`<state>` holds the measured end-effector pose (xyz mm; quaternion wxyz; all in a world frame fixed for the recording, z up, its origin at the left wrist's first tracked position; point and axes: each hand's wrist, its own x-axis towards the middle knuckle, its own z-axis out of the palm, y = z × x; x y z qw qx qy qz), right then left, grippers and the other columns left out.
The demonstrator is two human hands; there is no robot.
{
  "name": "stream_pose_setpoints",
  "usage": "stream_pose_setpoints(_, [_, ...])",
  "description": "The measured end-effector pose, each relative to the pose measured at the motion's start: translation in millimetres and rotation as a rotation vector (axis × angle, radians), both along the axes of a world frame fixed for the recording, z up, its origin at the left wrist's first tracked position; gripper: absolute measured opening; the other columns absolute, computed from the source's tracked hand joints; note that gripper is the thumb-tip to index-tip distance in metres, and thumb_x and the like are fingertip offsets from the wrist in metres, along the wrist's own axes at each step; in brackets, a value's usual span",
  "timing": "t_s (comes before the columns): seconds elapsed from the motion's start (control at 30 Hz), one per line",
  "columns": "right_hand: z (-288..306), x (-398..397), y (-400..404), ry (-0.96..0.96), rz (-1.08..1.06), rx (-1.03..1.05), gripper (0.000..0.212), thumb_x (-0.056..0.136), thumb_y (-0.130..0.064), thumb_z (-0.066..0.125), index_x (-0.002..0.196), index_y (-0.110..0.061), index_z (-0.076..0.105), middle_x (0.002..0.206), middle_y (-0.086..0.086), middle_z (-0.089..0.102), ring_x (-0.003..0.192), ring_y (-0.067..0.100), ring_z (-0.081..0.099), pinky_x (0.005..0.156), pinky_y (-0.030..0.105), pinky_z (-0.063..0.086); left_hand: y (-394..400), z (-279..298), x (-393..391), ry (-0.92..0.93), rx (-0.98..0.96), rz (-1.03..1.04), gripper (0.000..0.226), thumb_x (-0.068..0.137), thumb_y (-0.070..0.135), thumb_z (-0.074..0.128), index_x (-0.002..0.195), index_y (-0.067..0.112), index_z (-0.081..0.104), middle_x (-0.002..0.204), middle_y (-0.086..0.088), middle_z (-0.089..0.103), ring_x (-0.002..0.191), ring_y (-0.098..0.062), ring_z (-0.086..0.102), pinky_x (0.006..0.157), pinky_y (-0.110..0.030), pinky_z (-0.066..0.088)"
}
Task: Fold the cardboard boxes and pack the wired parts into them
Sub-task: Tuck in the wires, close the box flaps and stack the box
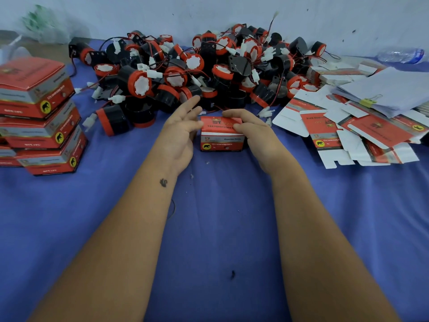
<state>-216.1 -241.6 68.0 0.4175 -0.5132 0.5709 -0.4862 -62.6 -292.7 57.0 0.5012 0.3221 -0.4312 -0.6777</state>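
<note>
A folded red and grey cardboard box (pixel 221 138) stands on the blue cloth (pixel 220 228) in the middle. My right hand (pixel 253 133) lies over its right top edge, fingers curled on the lid. My left hand (pixel 183 129) is beside the box's left side with fingers spread and relaxed, the thumb touching the lid corner. Behind the box lies a large heap of black and red wired parts (pixel 197 73) with white connectors.
Stacked closed boxes (pixel 39 117) stand at the left. Flat unfolded box blanks (pixel 343 133) and clipped white papers (pixel 390 91) lie at the right. A plastic bottle (pixel 401 55) lies by the wall at the far right.
</note>
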Motion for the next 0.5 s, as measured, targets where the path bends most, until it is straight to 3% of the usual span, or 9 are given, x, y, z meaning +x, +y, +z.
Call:
stream_pose_setpoints(0.1, [-0.6, 0.0, 0.2, -0.004, 0.001, -0.002, 0.035, 0.100, -0.006, 0.038, 0.113, -0.028, 0.061, 0.107, -0.007, 0.058, 0.089, 0.007, 0.058, 0.063, 0.009, 0.048, 0.2, 0.0, 5.7, -0.011, -0.022, -0.064, 0.050, 0.095, -0.014, 0.043, 0.129, 0.021, 0.054, 0.135, -0.014, 0.051, 0.122, -0.022, 0.052, 0.081, -0.021, 0.056])
stream_pose_setpoints(0.27, [-0.5, 0.4, 1.0, 0.003, -0.001, -0.016, 0.036, 0.098, -0.004, 0.036, 0.117, -0.023, 0.061, 0.115, -0.001, 0.058, 0.091, 0.009, 0.057, 0.064, 0.010, 0.047, -0.8, 0.4, 15.3, -0.243, -0.205, -0.204, 0.039, 0.098, -0.006, 0.047, 0.114, 0.024, 0.067, 0.125, -0.003, 0.064, 0.114, -0.015, 0.063, 0.086, -0.022, 0.055])
stream_pose_setpoints(0.37, [-1.0, 0.9, 1.7, 0.017, -0.011, -0.037, 0.038, 0.097, -0.003, 0.035, 0.121, -0.018, 0.061, 0.118, 0.001, 0.058, 0.092, 0.009, 0.057, 0.067, 0.010, 0.049, 1.7, 2.3, 13.9, -0.246, -0.182, -0.185, 0.037, 0.099, -0.001, 0.048, 0.093, 0.022, 0.077, 0.104, 0.003, 0.073, 0.099, -0.011, 0.069, 0.079, -0.019, 0.055])
stream_pose_setpoints(0.5, [-1.8, 2.5, 3.1, 0.004, -0.021, -0.053, 0.037, 0.097, -0.003, 0.034, 0.119, -0.017, 0.061, 0.111, -0.002, 0.058, 0.090, 0.008, 0.056, 0.065, 0.008, 0.048, 2.3, 2.4, 12.2, -0.264, -0.150, -0.165, 0.027, 0.098, 0.008, 0.055, 0.090, 0.019, 0.077, 0.101, 0.001, 0.075, 0.098, -0.013, 0.070, 0.078, -0.020, 0.056])
